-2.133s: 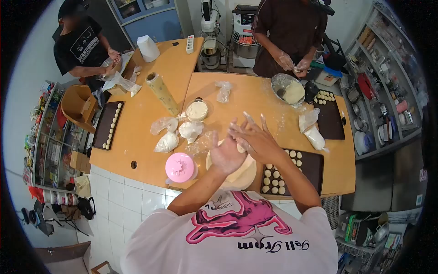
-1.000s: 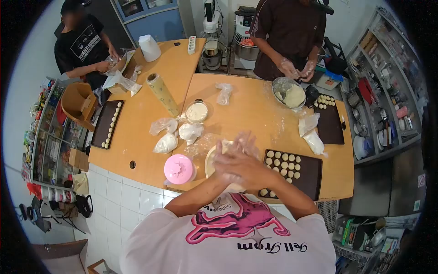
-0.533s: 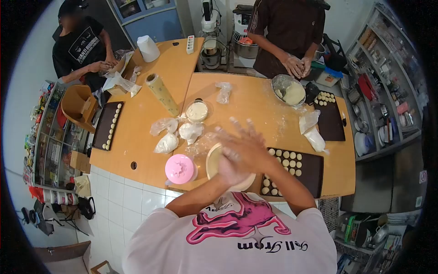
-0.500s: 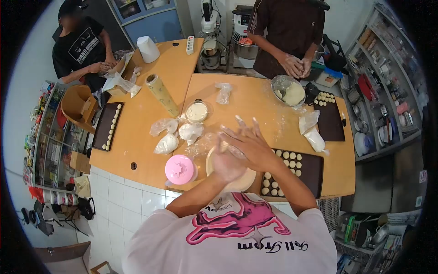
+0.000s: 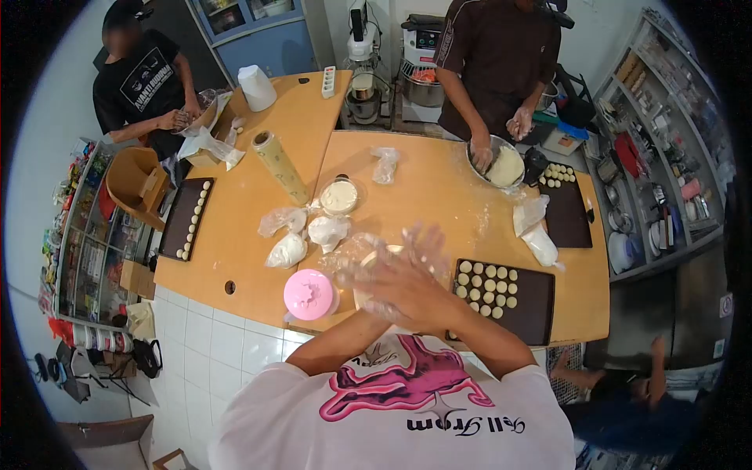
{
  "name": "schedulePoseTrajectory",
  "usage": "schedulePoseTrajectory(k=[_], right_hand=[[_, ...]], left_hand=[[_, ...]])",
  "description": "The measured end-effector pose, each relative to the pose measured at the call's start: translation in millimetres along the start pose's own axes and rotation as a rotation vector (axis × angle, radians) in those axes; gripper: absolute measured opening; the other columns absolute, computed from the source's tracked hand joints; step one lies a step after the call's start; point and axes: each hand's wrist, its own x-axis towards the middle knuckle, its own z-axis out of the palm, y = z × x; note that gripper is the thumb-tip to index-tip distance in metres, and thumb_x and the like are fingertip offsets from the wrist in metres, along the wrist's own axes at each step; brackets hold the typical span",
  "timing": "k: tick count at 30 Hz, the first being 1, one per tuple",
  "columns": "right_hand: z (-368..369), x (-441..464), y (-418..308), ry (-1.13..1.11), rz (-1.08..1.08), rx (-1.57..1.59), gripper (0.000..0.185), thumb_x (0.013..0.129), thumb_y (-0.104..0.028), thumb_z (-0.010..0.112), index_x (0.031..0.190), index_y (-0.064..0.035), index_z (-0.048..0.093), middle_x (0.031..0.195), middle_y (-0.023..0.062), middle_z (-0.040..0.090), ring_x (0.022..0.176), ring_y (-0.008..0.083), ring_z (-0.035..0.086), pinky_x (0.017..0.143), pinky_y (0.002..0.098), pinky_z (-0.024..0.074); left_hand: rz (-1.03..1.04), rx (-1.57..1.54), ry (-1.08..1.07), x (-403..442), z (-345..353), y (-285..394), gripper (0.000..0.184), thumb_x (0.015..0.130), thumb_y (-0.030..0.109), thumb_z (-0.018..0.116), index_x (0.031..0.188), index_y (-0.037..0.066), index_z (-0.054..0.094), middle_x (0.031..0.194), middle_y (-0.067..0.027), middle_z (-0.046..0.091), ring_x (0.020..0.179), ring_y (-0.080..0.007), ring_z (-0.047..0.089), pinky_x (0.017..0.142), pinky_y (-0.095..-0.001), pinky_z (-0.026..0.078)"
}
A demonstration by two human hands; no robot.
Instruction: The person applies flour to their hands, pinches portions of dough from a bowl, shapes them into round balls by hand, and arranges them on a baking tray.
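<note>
Floury and smeared by motion, my right hand [image 5: 411, 294] lies across my left hand [image 5: 424, 244], palms together. The fingers of both are stretched out. Whether anything is between the palms is hidden. Beneath them is a pale round container [image 5: 362, 299], mostly covered by my hands. To its left stands a pink-lidded container [image 5: 310, 294]. On the right, a dark baking tray [image 5: 526, 313] carries several dough balls [image 5: 489, 285]. Beyond my hands are a plastic bag of white stuff [image 5: 328, 232] and a bowl of something creamy white [image 5: 339, 197].
Across the table, a person [image 5: 497, 70] reaches into a metal bowl of dough [image 5: 505, 167]. Another person [image 5: 145, 86] stands at the far left. A third person [image 5: 634, 399] is low at the right. A roll of film [image 5: 280, 167] and a tray [image 5: 565, 207] are also there.
My hands have shifted against each other, the right now lying further across the left. The person opposite has put one hand into the bowl. Someone has appeared at the lower right.
</note>
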Motion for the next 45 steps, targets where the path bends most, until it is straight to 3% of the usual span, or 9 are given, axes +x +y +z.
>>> schedulePoseTrajectory(k=[3, 6, 9, 14, 21, 27, 34, 40, 45], right_hand=[[2, 8, 35, 0.149, 0.22, -0.25, 0.048, 0.096, -0.033, 0.044, 0.144, -0.0257, 0.039, 0.144, 0.0078, 0.042, 0.139, 0.0387, 0.025, 0.111, 0.0634, 0.0017], [-9, -3, 41, -0.168, 0.232, -0.031, 0.05, 0.096, -0.033, 0.045, 0.144, -0.022, 0.038, 0.143, 0.0094, 0.044, 0.141, 0.0367, 0.023, 0.112, 0.0606, 0.0023], [13, -5, 22, 0.007, -0.075, 0.266, 0.054, 0.093, -0.03, 0.049, 0.144, -0.017, 0.038, 0.144, 0.0117, 0.043, 0.139, 0.0349, 0.027, 0.113, 0.056, 0.0086], [-15, 13, 31, 0.144, 0.193, -0.119, 0.054, 0.087, -0.022, 0.054, 0.14, -0.0134, 0.045, 0.149, 0.0113, 0.036, 0.139, 0.0355, 0.026, 0.111, 0.0504, 0.0212], [-3, 9, 9, -0.219, 0.054, 0.125, 0.061, 0.082, -0.009, 0.052, 0.142, -0.0148, 0.041, 0.146, 0.0181, 0.038, 0.139, 0.0352, 0.03, 0.113, 0.051, 0.0179], [1, -6, 37, 0.09, 0.043, 0.319, 0.058, 0.085, -0.012, 0.052, 0.142, -0.0172, 0.042, 0.15, 0.0164, 0.033, 0.142, 0.0361, 0.022, 0.113, 0.0539, 0.0139], [-1, 4, 30, 0.214, 0.178, -0.215, 0.044, 0.096, -0.03, 0.042, 0.138, -0.0166, 0.045, 0.148, 0.0093, 0.037, 0.137, 0.0329, 0.032, 0.111, 0.0561, 0.0184], [0, -4, 2, -0.022, -0.077, 0.16, 0.054, 0.09, -0.018, 0.051, 0.143, -0.0202, 0.041, 0.149, 0.0118, 0.035, 0.138, 0.0373, 0.027, 0.113, 0.0565, 0.0128], [0, 1, 42, -0.01, 0.149, 0.056, 0.051, 0.092, -0.026, 0.05, 0.142, -0.0217, 0.041, 0.146, 0.0115, 0.039, 0.138, 0.0343, 0.03, 0.113, 0.0573, 0.0114]], left_hand=[[-0.116, -0.032, 0.118, -10, 35, -4, 0.079, 0.089, 0.072, 0.025, 0.151, 0.024, 0.018, 0.157, -0.0075, 0.015, 0.145, -0.0268, 0.011, 0.116, -0.0493, 0.012], [-0.019, 0.047, 0.215, 5, 39, 26, 0.074, 0.091, 0.066, 0.026, 0.151, 0.025, 0.017, 0.157, -0.0078, 0.014, 0.145, -0.0277, 0.011, 0.116, -0.051, 0.012], [0.132, 0.042, 0.191, 15, 19, 25, 0.07, 0.092, 0.06, 0.03, 0.15, 0.023, 0.019, 0.156, -0.0086, 0.018, 0.145, -0.0282, 0.014, 0.116, -0.0526, 0.013], [0.082, 0.189, 0.176, 6, 61, 7, 0.068, 0.092, 0.059, 0.03, 0.15, 0.024, 0.021, 0.156, -0.0083, 0.019, 0.144, -0.0269, 0.015, 0.116, -0.0534, 0.014], [-0.007, -0.162, 0.147, 8, 35, 10, 0.065, 0.095, 0.06, 0.025, 0.15, 0.026, 0.022, 0.157, -0.0046, 0.018, 0.145, -0.0237, 0.015, 0.116, -0.0473, 0.013], [0.071, 0.204, 0.134, 9, 50, 24, 0.074, 0.092, 0.065, 0.027, 0.152, 0.025, 0.012, 0.157, -0.0092, 0.015, 0.145, -0.0269, 0.012, 0.116, -0.0511, 0.014], [-0.095, 0.126, 0.096, -11, 40, -1, 0.073, 0.091, 0.069, 0.025, 0.152, 0.03, 0.013, 0.159, -0.0066, 0.009, 0.146, -0.026, 0.009, 0.116, -0.0435, 0.012], [0.013, 0.118, 0.094, 0, 24, 2, 0.073, 0.09, 0.068, 0.024, 0.151, 0.029, 0.014, 0.158, -0.0106, 0.012, 0.146, -0.028, 0.009, 0.116, -0.0507, 0.014], [0.095, 0.141, 0.09, 1, 68, 12, 0.076, 0.09, 0.068, 0.026, 0.152, 0.027, 0.011, 0.158, -0.01, 0.009, 0.145, -0.0311, 0.009, 0.117, -0.0479, 0.009]])
